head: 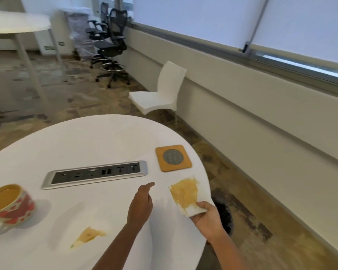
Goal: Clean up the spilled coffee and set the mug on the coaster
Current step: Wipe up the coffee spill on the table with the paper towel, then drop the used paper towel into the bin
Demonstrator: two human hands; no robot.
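Nearest you, a smear of spilled coffee (88, 235) lay unwiped at lower centre-left of the table (105, 137), and your right hand (207, 217) at lower right pinched a corner of the paper towel (185, 194), stained side up, probably to keep the wet patch off the top. Your left hand (141, 203) hung empty beside it, forefinger out, the rest loosely curled; whether it touched the table I couldn't tell. The mug (8, 203) sat lower left, clipped by the frame edge, well apart from the bare coaster (173, 157) farther up, right of centre.
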